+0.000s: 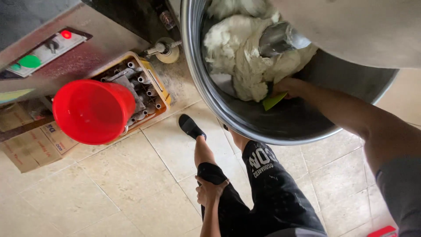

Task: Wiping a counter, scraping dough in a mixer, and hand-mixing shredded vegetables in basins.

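Scraping dough [245, 52] at bowl [197, 74] wall; right hand [289, 87].
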